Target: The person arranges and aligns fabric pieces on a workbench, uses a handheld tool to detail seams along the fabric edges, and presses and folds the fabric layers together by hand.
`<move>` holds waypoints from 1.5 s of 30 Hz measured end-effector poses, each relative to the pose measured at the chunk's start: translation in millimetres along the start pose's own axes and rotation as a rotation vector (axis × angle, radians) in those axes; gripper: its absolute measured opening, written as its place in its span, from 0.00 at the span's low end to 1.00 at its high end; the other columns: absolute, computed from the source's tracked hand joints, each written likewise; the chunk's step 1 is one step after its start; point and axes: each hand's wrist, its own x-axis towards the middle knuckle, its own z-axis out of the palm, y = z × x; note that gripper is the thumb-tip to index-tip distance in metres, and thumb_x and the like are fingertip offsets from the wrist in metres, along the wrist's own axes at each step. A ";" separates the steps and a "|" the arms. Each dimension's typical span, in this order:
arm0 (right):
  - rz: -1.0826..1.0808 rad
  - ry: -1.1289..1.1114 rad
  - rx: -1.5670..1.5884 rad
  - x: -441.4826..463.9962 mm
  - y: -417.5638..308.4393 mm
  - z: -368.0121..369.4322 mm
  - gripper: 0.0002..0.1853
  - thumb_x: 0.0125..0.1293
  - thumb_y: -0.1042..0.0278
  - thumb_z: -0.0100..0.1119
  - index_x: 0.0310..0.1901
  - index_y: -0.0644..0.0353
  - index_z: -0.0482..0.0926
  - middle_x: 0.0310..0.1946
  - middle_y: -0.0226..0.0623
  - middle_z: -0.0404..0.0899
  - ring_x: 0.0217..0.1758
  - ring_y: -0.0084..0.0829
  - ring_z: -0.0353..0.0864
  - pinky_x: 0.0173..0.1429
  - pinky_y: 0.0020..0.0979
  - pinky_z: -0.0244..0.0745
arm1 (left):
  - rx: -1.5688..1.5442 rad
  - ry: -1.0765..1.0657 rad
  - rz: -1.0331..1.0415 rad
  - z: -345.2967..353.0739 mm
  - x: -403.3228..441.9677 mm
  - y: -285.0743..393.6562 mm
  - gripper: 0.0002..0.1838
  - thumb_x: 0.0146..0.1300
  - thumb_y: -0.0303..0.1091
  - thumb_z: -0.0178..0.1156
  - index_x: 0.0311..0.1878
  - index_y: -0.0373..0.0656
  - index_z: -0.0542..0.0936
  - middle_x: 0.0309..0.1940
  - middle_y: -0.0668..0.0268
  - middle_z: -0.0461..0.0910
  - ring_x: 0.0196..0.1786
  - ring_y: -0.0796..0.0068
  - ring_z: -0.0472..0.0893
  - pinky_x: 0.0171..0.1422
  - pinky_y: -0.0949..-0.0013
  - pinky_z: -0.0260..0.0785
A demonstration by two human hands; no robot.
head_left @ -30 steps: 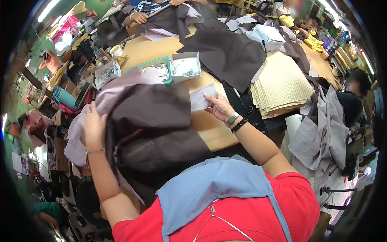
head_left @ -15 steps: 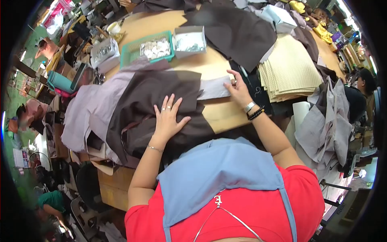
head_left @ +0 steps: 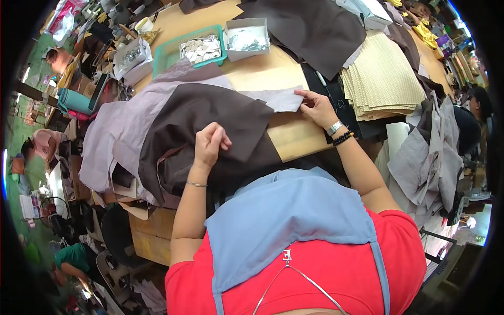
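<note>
My right hand (head_left: pixel 317 107) pinches the right end of a light grey fabric strip (head_left: pixel 278 98) between thumb and fingers. The strip's left part runs under or against a dark brown fabric piece (head_left: pixel 210 107), which lies folded and rumpled on the table. Over this brown cloth my left hand (head_left: pixel 211 144) is closed, its fingers curled inward; whether anything is inside them is hidden. Beneath and to the left of the brown piece spreads lilac-grey fabric (head_left: pixel 118 131).
A green basket (head_left: pixel 163 59) of pale pieces and a white box (head_left: pixel 265 37) stand at the back. On the right lie stacked cream patterned sheets (head_left: pixel 380 73) and a pen (head_left: pixel 321 79). Grey cloth (head_left: pixel 430 157) hangs at far right. Other people sit around the room.
My left hand has gone from lying flat with spread fingers to curled. The brown cloth's corner has shifted right and toward me. The strip now slants, still in my right hand.
</note>
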 end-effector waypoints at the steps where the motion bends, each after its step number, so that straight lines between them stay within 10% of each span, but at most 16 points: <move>1: -0.023 0.006 0.060 -0.1 3.0 2.6 0.23 0.62 0.78 0.59 0.60 0.58 0.80 0.39 0.32 0.87 0.40 0.17 0.84 0.47 0.22 0.78 | 0.123 -0.043 -0.054 4.9 4.9 17.3 0.09 0.68 0.31 0.57 0.32 0.37 0.78 0.22 0.68 0.81 0.23 0.86 0.76 0.27 0.78 0.67; 3: -0.048 0.023 0.157 -0.3 2.4 6.3 0.22 0.62 0.78 0.60 0.60 0.59 0.79 0.41 0.32 0.86 0.42 0.18 0.84 0.49 0.22 0.78 | 0.371 -0.124 -0.160 12.7 18.2 44.7 0.10 0.70 0.31 0.55 0.33 0.38 0.77 0.22 0.68 0.80 0.22 0.85 0.74 0.27 0.77 0.66; 7: -0.116 0.074 0.197 -2.2 -22.5 16.2 0.22 0.62 0.79 0.62 0.59 0.61 0.79 0.45 0.33 0.86 0.45 0.20 0.84 0.53 0.22 0.78 | 0.862 -0.007 0.590 21.7 71.9 31.7 0.12 0.68 0.39 0.60 0.46 0.39 0.80 0.47 0.55 0.83 0.51 0.58 0.82 0.57 0.55 0.72; 10: -0.197 0.097 0.131 -3.4 -35.9 22.5 0.22 0.62 0.83 0.59 0.59 0.64 0.78 0.45 0.33 0.84 0.46 0.20 0.83 0.54 0.23 0.78 | 0.995 -0.078 0.447 34.5 104.8 16.9 0.17 0.66 0.44 0.62 0.50 0.42 0.80 0.58 0.54 0.78 0.63 0.50 0.74 0.70 0.42 0.58; 17: -0.141 0.105 0.282 1.0 -26.4 21.2 0.19 0.64 0.78 0.63 0.58 0.62 0.80 0.44 0.34 0.86 0.48 0.23 0.85 0.54 0.24 0.79 | 1.033 -0.295 0.231 40.8 122.8 -8.9 0.14 0.57 0.44 0.69 0.44 0.49 0.85 0.40 0.65 0.84 0.49 0.65 0.81 0.60 0.54 0.64; 25: 0.024 -0.174 0.915 9.7 -11.7 44.1 0.38 0.76 0.61 0.49 0.79 0.49 0.40 0.70 0.46 0.66 0.66 0.31 0.74 0.67 0.35 0.72 | 0.768 -0.125 0.451 50.7 86.7 -15.5 0.05 0.64 0.32 0.63 0.41 0.49 0.86 0.41 0.67 0.87 0.43 0.68 0.85 0.67 0.57 0.62; 32: -0.124 -0.534 0.714 -5.6 -48.9 56.7 0.32 0.76 0.59 0.45 0.76 0.62 0.53 0.70 0.39 0.65 0.70 0.27 0.67 0.75 0.29 0.60 | 0.486 0.081 0.671 72.2 63.9 -13.3 0.15 0.56 0.24 0.70 0.46 0.51 0.88 0.35 0.68 0.78 0.34 0.73 0.79 0.38 0.73 0.73; 40: -0.103 -0.477 0.722 -18.9 -62.5 59.5 0.27 0.74 0.63 0.49 0.72 0.61 0.63 0.62 0.34 0.72 0.60 0.24 0.72 0.66 0.25 0.68 | 0.705 0.128 0.773 67.6 53.4 -8.5 0.11 0.60 0.28 0.67 0.46 0.52 0.87 0.33 0.69 0.81 0.35 0.67 0.81 0.46 0.63 0.75; 45: -0.529 -0.227 0.293 -2.2 -5.4 80.4 0.22 0.72 0.66 0.51 0.65 0.61 0.69 0.60 0.37 0.74 0.59 0.28 0.75 0.66 0.30 0.70 | 0.649 0.193 0.726 69.0 54.3 -22.2 0.05 0.64 0.29 0.64 0.43 0.48 0.82 0.35 0.65 0.85 0.38 0.61 0.84 0.62 0.47 0.69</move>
